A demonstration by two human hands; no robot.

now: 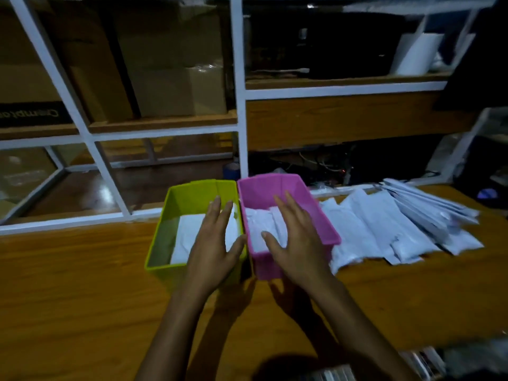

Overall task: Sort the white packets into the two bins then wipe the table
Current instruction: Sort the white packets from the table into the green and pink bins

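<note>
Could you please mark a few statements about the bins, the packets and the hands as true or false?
1. The green bin stands directly left of the pink bin. True.
2. The green bin is empty. False: white packets lie in it.
3. A pile of packets lies on the table, right of the pink bin. True.
4. The right hand grips a packet. False: its fingers are straight, over the pink bin; the left hand is likewise flat over the green bin.
</note>
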